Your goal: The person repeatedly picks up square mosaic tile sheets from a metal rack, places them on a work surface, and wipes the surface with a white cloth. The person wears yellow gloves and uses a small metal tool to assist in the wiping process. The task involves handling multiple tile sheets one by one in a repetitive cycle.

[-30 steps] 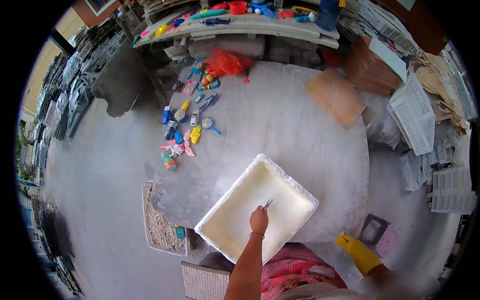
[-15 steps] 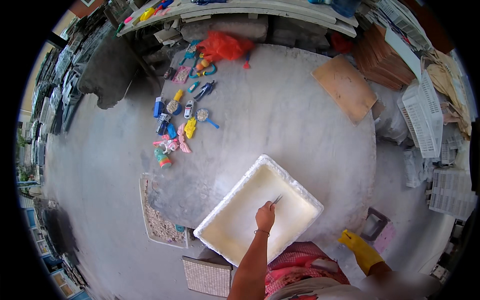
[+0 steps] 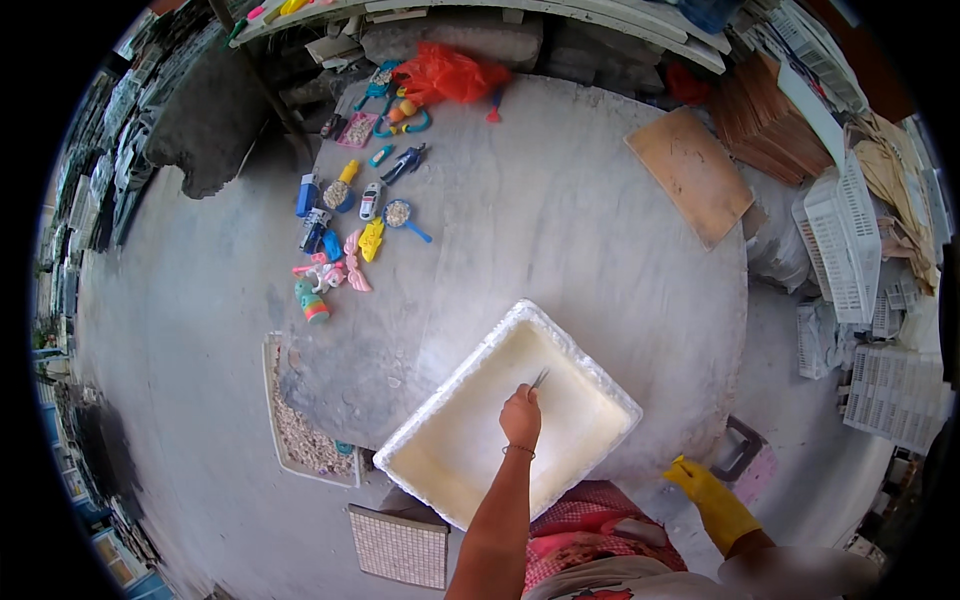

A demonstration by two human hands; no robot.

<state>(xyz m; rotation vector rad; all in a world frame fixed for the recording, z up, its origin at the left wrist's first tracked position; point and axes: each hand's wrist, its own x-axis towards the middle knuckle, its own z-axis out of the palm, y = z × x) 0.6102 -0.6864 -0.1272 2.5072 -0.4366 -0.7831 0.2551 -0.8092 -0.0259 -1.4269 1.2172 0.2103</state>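
My left hand (image 3: 519, 418), bare with a thin bracelet at the wrist, is closed round slim metal tweezers (image 3: 541, 378). Their tips point away from me, over the inside of a white foam box (image 3: 405, 436) that sits at the near edge of the table, turned at a slant. The box's floor is pale yellowish, and no object shows lying on it. To the right of the box, my right hand (image 3: 712, 497) wears a yellow rubber glove. Its fingers are drawn together in a pinch; whether anything small sits between them cannot be made out.
Toys and small scoops of pebbles (image 3: 337, 195) cluster at the table's far left, beside a red plastic bag (image 3: 450, 75). A brown board (image 3: 690, 175) lies far right. A tray of pebbles (image 3: 312, 440) stands near left; white baskets (image 3: 845, 235) pile up at right.
The whole view has shifted slightly, moving the box and toys a little left and up in the picture. Both hands keep about the same pose, the left still holding the tweezers over the box.
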